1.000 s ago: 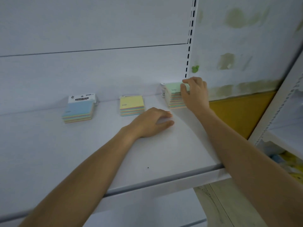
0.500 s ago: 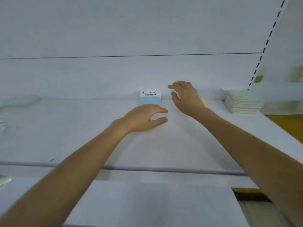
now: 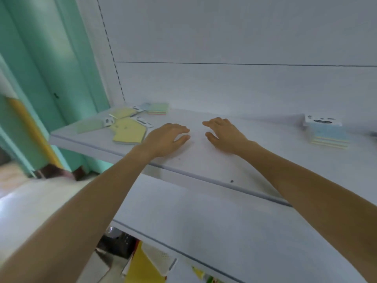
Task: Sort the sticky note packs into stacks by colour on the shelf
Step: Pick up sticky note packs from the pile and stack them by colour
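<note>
Both your hands are flat over the white shelf (image 3: 204,166), palms down, near its middle, holding nothing. Your left hand (image 3: 166,138) has fingers loosely spread, thumb out toward the right hand. Your right hand (image 3: 224,132) is also spread, fingers pointing up-left, just beside the left one with a small gap between them.

Just left of your left hand, almost touching the wrist side, lies a yellow pack (image 3: 129,130), flat, tilted. Further left of it, a pale green pack (image 3: 89,126) lies flat near the shelf's left edge. Beyond the left hand, toward the back panel, another yellow pack (image 3: 122,112) lies flat, and behind that a green-topped stack (image 3: 158,108) sits near the back corner. These are loose, not lined up; white header cards stick out between them.

Well to the right of your right hand sits a blue-topped stack (image 3: 328,134) with a white label card (image 3: 323,120) at its back edge. Blurry frame, small print unreadable.
</note>
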Demonstrator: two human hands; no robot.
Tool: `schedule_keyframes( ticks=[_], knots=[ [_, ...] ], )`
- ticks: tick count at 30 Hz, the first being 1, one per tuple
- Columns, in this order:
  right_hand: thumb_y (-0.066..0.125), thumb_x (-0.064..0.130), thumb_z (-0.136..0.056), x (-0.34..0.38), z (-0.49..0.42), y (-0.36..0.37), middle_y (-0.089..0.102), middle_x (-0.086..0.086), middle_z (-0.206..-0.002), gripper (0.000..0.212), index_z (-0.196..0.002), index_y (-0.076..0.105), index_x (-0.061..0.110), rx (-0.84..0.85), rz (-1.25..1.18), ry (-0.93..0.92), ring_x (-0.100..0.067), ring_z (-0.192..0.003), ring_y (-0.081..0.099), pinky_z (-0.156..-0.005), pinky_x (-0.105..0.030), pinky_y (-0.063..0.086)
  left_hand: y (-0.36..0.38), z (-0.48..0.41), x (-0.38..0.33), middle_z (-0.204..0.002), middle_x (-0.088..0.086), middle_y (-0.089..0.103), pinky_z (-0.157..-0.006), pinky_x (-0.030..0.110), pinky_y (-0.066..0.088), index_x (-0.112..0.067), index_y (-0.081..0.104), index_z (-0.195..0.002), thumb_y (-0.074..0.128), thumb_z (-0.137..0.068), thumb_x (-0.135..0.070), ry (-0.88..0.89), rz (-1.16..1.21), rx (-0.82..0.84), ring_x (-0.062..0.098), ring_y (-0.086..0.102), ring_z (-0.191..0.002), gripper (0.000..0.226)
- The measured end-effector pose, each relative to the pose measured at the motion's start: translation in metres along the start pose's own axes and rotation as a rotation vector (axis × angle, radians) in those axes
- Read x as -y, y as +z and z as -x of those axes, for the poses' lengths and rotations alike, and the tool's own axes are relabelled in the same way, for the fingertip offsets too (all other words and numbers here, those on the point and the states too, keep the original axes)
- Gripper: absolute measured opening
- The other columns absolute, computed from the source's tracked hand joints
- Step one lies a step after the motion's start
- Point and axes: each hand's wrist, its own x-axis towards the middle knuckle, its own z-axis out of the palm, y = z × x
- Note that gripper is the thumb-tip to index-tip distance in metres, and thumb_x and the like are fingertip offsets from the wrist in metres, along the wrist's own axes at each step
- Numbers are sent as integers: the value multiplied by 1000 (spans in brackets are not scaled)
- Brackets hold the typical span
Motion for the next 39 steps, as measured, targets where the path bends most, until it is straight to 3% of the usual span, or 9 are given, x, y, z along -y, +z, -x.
schedule_keyframes(
  ticks=[9,13,19,22,25,30,36,39],
  knots=[
    [34,32,-96,58,-125,48,34,-10,-146,44,-139,35,19,83,-90,-62,-28,-136,30,-114,-42,24,-22,-1,159,-138,3,52,-109,41,34,-18,53,-127,37,-96,-35,-250,-19,-66,24,43,-130,39],
    [37,34,-95,62,-183,55,40,-15,-141,44,-136,40,17,68,-176,-22,-33,-132,34,-111,-45,29,-30,-20,210,-137,6,53,-108,38,34,-15,53,-127,39,-96,-33,-328,-9,-88,24,45,-128,39],
    [39,32,-93,68,-242,66,45,-19,-133,41,-131,45,16,7,-225,152,-35,-125,42,-103,-41,37,-24,-49,262,-140,7,48,-108,37,32,-16,49,-130,41,-95,-28,-383,8,-72,26,42,-130,38],
    [43,42,-90,71,-259,74,49,-15,-133,47,-130,45,16,4,-228,243,-33,-124,44,-100,-40,39,-21,-70,280,-142,11,44,-107,35,31,-16,44,-134,42,-95,-26,-406,38,-13,27,41,-131,40],
    [52,53,-82,75,-269,81,53,-14,-130,61,-127,45,13,28,-264,362,-33,-121,48,-97,-38,41,-20,-88,292,-148,10,37,-108,36,30,-20,35,-140,45,-93,-36,-414,70,83,28,37,-134,50],
    [65,34,-80,83,-277,83,50,-12,-134,57,-128,46,9,-13,-456,439,-28,-122,48,-95,-30,39,-23,-108,306,-150,7,35,-106,33,34,-24,29,-143,52,-88,-43,-389,183,220,24,38,-134,62],
    [71,20,-77,93,-275,85,51,-12,-121,59,-129,46,7,-89,-588,540,-25,-111,50,-94,-31,40,-34,-121,313,-144,5,42,-88,22,32,-27,32,-142,62,-85,-25,-216,241,183,23,45,-127,64],
    [70,11,-77,97,-266,80,51,-17,-129,58,-129,45,7,-115,-589,549,-24,-101,50,-86,-31,42,-42,-123,316,-136,12,48,-90,25,37,-24,34,-141,62,-85,-14,-161,326,137,24,51,-112,63]
  ],
)
